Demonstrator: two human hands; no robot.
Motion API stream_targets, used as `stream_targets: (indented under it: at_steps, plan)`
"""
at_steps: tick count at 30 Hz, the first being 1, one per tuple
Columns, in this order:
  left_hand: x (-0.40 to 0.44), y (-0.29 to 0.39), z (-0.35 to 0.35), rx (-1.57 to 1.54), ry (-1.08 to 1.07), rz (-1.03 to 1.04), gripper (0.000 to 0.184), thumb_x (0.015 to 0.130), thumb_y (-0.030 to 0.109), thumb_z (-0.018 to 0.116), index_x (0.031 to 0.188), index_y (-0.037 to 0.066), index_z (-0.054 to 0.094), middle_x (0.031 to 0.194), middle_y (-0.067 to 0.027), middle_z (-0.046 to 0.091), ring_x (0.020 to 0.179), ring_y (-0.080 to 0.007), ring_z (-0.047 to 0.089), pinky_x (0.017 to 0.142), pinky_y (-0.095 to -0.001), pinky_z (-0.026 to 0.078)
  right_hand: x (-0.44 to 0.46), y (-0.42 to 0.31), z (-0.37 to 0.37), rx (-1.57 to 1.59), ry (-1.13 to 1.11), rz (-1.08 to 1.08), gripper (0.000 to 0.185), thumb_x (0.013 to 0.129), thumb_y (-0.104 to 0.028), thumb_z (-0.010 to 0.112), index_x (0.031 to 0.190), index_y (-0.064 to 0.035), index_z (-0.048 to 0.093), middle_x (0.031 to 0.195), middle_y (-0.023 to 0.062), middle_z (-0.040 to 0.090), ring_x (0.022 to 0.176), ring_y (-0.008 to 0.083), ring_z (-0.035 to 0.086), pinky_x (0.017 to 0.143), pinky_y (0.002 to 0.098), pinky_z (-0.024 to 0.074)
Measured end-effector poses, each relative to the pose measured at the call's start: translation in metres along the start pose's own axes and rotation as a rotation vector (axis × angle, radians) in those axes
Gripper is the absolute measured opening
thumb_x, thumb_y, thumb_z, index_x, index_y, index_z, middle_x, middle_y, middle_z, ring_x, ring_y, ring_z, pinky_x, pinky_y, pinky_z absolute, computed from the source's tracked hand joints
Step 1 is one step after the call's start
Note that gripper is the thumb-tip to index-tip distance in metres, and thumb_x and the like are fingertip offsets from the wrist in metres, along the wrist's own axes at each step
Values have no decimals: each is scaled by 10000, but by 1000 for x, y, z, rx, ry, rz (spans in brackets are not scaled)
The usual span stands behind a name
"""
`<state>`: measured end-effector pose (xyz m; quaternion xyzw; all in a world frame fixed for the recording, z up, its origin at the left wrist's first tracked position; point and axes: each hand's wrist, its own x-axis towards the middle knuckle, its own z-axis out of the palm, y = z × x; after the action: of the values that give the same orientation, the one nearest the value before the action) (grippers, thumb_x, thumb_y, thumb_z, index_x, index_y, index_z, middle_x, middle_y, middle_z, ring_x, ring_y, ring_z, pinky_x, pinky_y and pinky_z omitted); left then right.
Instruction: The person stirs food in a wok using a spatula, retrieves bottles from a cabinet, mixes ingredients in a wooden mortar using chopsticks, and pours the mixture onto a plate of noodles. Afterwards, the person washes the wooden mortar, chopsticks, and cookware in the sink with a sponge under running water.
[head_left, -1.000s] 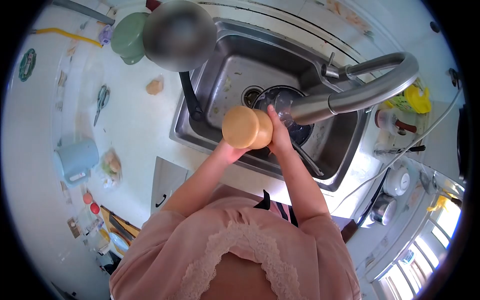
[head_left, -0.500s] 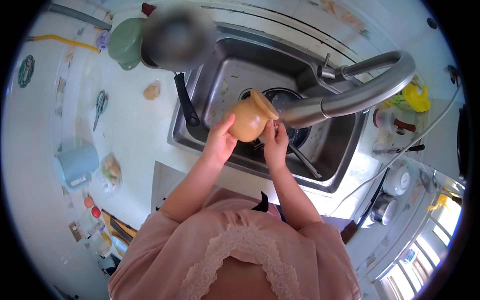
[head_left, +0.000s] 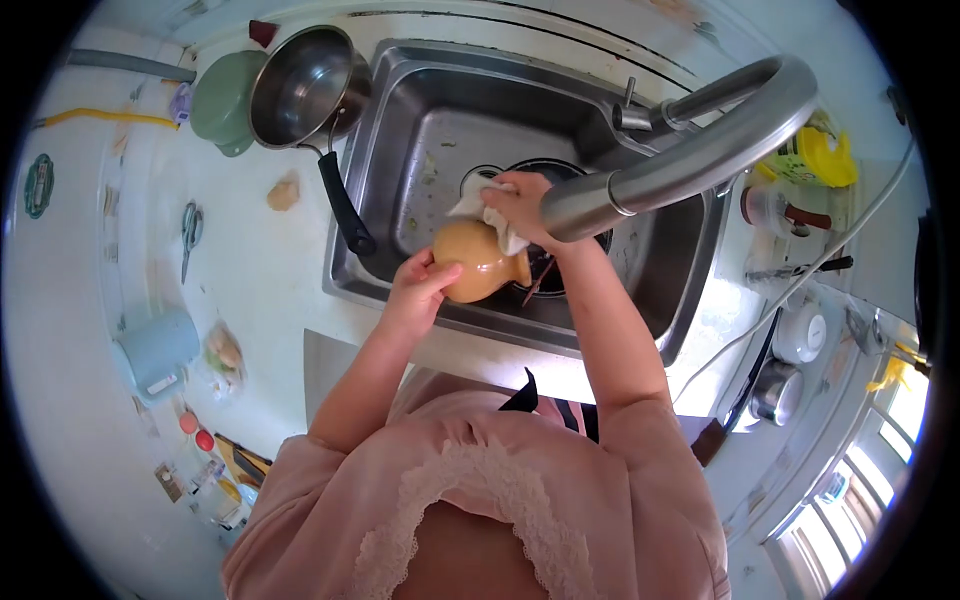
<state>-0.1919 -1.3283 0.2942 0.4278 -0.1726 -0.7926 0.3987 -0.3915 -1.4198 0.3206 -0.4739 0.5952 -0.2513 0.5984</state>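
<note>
A glossy tan pot with a round belly and flared rim is tilted sideways above the sink's near part. My left hand grips its left side, with the thumb on the belly. A white cloth is bunched in my right hand, which is beside the pot's upper side, near the neck. Whether the cloth presses on the pot there I cannot tell. Below my right hand a dark pan lies in the sink, partly hidden by the hand and tap.
The steel sink has a curved tap arching over its right side. On the left counter are a saucepan with its black handle toward the sink, a green pot, scissors and a blue jug.
My right hand has gone from the pot's rim to its upper side, and a white cloth now shows in it. The pot has shifted slightly left and tipped, its mouth turning toward the lower right.
</note>
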Motion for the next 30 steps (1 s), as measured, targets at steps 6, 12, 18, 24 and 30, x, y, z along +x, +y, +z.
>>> stream_targets:
  at_steps: [6, 12, 18, 24, 30]
  plan:
    - [9, -20, -34, -476, -61, -40, 328, 927, 196, 502, 1206, 25, 511, 1190, -89, 589, 1133, -207, 545, 987, -362, 403, 6, 86, -7, 1145, -27, -27, 272, 910, -199, 585, 1114, -25, 543, 963, 28, 603, 848, 134, 585, 754, 279, 494]
    - [19, -20, -28, -576, -20, -56, 384, 974, 308, 406, 1255, 54, 473, 1219, -75, 571, 1147, -202, 531, 999, -357, 390, -27, 39, 22, 837, 151, -72, 302, 923, -260, 567, 1119, -32, 548, 987, 32, 582, 906, 110, 555, 818, 276, 453]
    - [30, -20, 4, -443, 241, -101, 452, 968, 433, 376, 1248, 91, 473, 1255, -66, 529, 1128, -194, 536, 963, -357, 423, -53, 4, 39, -208, 305, -430, 396, 841, -232, 613, 1148, 7, 544, 1166, 194, 558, 1101, 330, 535, 962, 376, 393]
    - [37, -55, -17, -740, -268, 202, 479, 967, 437, 355, 1263, 76, 459, 1193, -111, 559, 1101, -248, 553, 941, -393, 458, -74, 2, 58, -506, 35, -940, 268, 722, -101, 613, 986, -73, 648, 1194, 73, 569, 1139, 290, 520, 1014, 565, 304]
    - [35, -23, 14, -582, 215, -109, 486, 938, 436, 387, 1271, 89, 457, 1200, -114, 557, 1105, -291, 550, 947, -428, 455, -81, 31, 69, -205, 456, -808, 346, 787, 24, 546, 1129, -23, 516, 1189, 171, 531, 1142, 303, 501, 1006, 443, 330]
